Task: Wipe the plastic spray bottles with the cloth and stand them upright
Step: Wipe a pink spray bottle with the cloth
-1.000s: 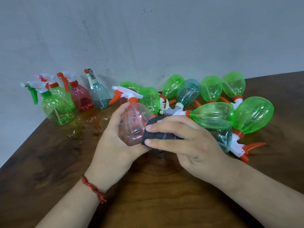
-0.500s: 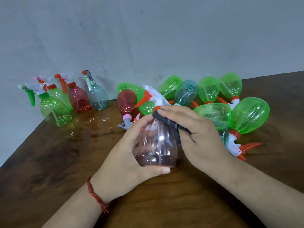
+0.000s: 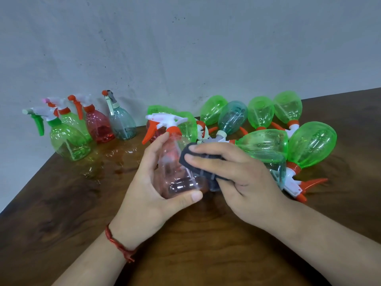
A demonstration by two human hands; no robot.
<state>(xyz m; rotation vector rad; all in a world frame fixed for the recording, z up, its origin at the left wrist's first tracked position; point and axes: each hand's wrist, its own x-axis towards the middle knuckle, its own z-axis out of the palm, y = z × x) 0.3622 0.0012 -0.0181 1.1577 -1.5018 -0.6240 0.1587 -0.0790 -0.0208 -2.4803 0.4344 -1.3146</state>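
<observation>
1. Four upright bottles (image 3: 70, 141) stood at the far left of the table (image 3: 61, 223) by the wall. A heap of lying bottles (image 3: 263, 145) waited on the right, so most of the job likely remained.
2. Half a second earlier the cloth (image 3: 191, 162) had sat up at the neck of the pink bottle (image 3: 177, 172). It had since slid down onto the bottle's right flank, and the bottle had tipped so that its trigger head (image 3: 165, 120) leaned up and to the left. That suggested the neck was done and the body was being wiped, with standing it up probably soon to follow.
3. The left hand (image 3: 144, 195) gripped the pink bottle just above the table in front of the person. Its thumb crossed the base, and its fingers curled behind the far side.
4. The right hand (image 3: 237, 178) lay with fingers nearly straight, pressing the cloth against the bottle. The thumb was tucked under the cloth's lower edge and seemed to pinch it.
</observation>
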